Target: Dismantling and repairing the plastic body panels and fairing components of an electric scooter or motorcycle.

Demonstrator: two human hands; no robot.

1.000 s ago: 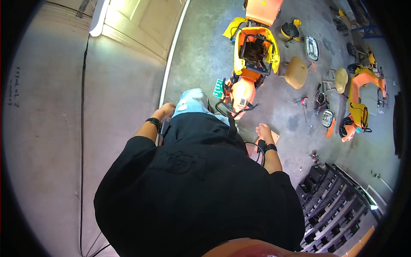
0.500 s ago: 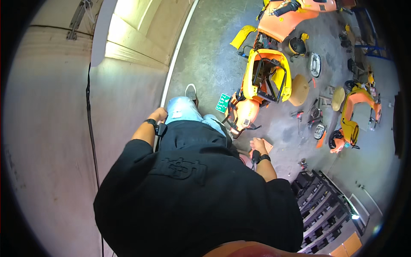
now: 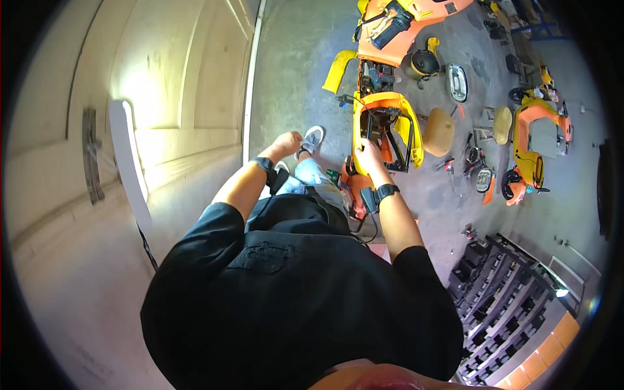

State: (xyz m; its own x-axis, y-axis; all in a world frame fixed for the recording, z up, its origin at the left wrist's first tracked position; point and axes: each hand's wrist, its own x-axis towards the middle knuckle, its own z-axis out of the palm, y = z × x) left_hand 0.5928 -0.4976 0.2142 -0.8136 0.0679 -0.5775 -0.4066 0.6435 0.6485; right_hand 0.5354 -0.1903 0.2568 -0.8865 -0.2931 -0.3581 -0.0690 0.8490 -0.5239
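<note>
My left hand (image 3: 286,145) is curled into a loose fist in front of my left thigh, with nothing seen in it. My right hand (image 3: 369,157) is closed beside the near left edge of a partly stripped scooter's yellow body panel (image 3: 416,133). Whether it touches the panel or holds anything is hidden. Dark frame bars show inside this panel. Beyond it, the scooter's orange bodywork (image 3: 388,55) carries a dark tool-like object (image 3: 392,32). A green plate (image 3: 333,175) peeks out beside my leg. Each wrist wears a black band with a small device.
A curved yellow panel (image 3: 338,71) lies left of the scooter. To its right are a black-and-yellow round part (image 3: 425,63), a tan seat (image 3: 439,132), a lamp-like part (image 3: 457,82) and loose tools. A second scooter (image 3: 533,166), a dark rack (image 3: 497,312) and a left wall (image 3: 71,260) flank me.
Both hands have risen forward, away from my body; the right one has come up beside the yellow panel. My view has shifted, and the scooter sits further left and closer to my right arm.
</note>
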